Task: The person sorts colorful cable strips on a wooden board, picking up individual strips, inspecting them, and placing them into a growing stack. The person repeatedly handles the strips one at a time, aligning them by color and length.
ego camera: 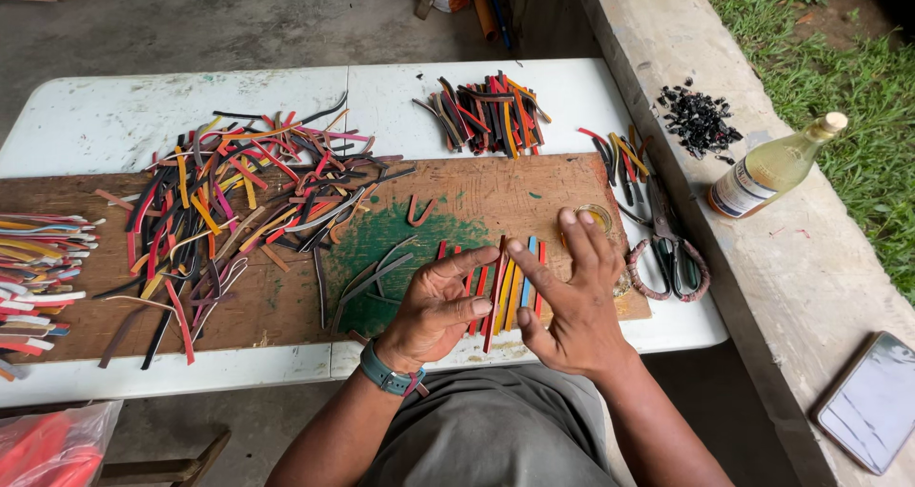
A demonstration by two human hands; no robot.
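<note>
My left hand point(434, 311) and my right hand point(570, 296) hover over a row of coloured strips point(498, 292) laid side by side on a brown wooden board point(286, 301). The strips are red, yellow, orange and blue. Left fingers rest on or just above the left end of the row, thumb and fingers apart. My right hand is spread open just above the right end of the row, holding nothing. A green painted patch point(400, 239) lies under the strips. A teal band point(386, 373) is on my left wrist.
A big loose pile of strips point(229, 201) covers the board's left. A smaller pile point(486, 115) sits at the back of the white table point(114, 115). Scissors point(667, 253), a small jar point(599, 218), a bottle point(772, 168), black scraps point(699, 120) and a phone point(872, 401) lie right.
</note>
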